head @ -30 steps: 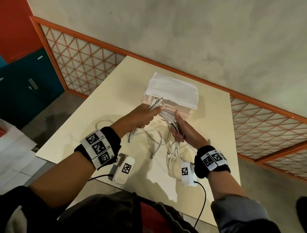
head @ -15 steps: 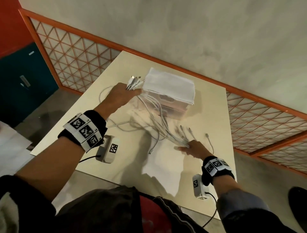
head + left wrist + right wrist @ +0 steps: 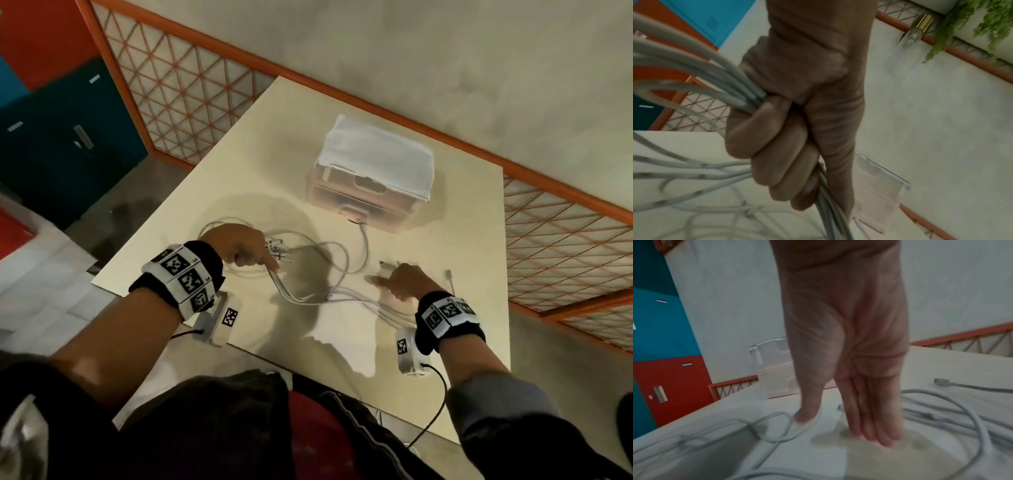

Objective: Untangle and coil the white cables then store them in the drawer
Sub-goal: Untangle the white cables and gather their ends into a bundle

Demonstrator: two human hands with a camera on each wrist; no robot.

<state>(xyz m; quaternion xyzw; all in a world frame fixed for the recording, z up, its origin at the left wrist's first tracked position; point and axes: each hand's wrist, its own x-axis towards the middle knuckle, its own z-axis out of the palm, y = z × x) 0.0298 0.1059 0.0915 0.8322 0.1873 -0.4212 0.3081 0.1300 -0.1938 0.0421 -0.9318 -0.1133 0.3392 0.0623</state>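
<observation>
At nine o'clock on bench point(image 3: 445, 212): white cables point(image 3: 325, 260), limp, tangle-prone; left hand point(image 3: 239, 245) clenches connector ends; right hand point(image 3: 406, 281) flat, fingers point(image 3: 875, 426) straight, pressing strands.

The white cables point(image 3: 337, 263) in my left hand point(image 3: 239, 248) look like smooth, matt rubbery plastic, their plug tips point(image 3: 275, 251) glinting like metal. Beyond them, the drawer point(image 3: 363, 202) is translucent glossy plastic under a soft white cloth point(image 3: 376, 154). The table point(image 3: 239, 164) is smooth, matt cream board.
</observation>
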